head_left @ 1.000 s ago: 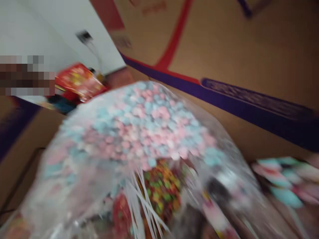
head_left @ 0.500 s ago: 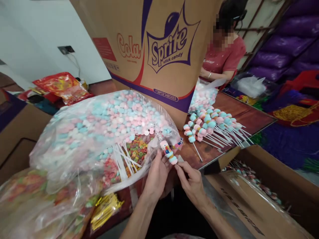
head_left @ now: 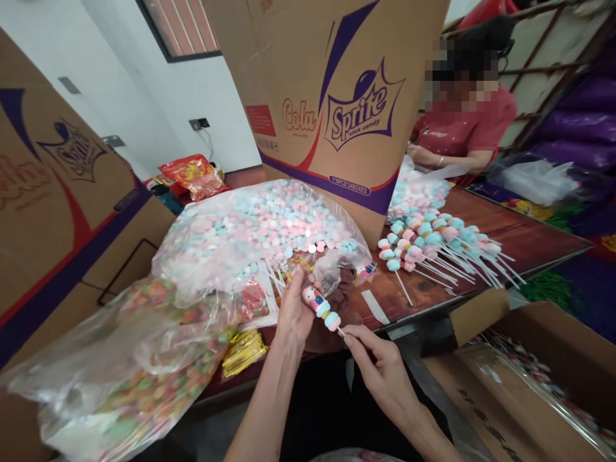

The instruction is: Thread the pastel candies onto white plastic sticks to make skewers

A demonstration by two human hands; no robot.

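Note:
A candy skewer (head_left: 331,319) with pink and blue marshmallow pieces lies slantwise between my hands, a printed piece at its upper end. My left hand (head_left: 296,314) is closed around that upper end; some of its fingers are hidden behind the candy. My right hand (head_left: 378,356) pinches the white stick just below the lowest marshmallow. Just beyond my left hand lie a clear bag (head_left: 235,224) full of pink, blue and white marshmallows and some loose white sticks (head_left: 272,276).
Finished-looking marshmallow skewers (head_left: 433,240) lie piled on the table (head_left: 524,234) at right. A tall carton (head_left: 308,70) stands behind. Below right is an open box (head_left: 462,385) holding more skewers. A bag of fruit-coloured candy (head_left: 144,378) and gold ties (head_left: 244,353) lie left. A co-worker (head_left: 462,128) sits opposite.
The view has swung left, so another carton now shows at left. Both hands still hold the skewer, and more of its stick shows above my right fingertips.

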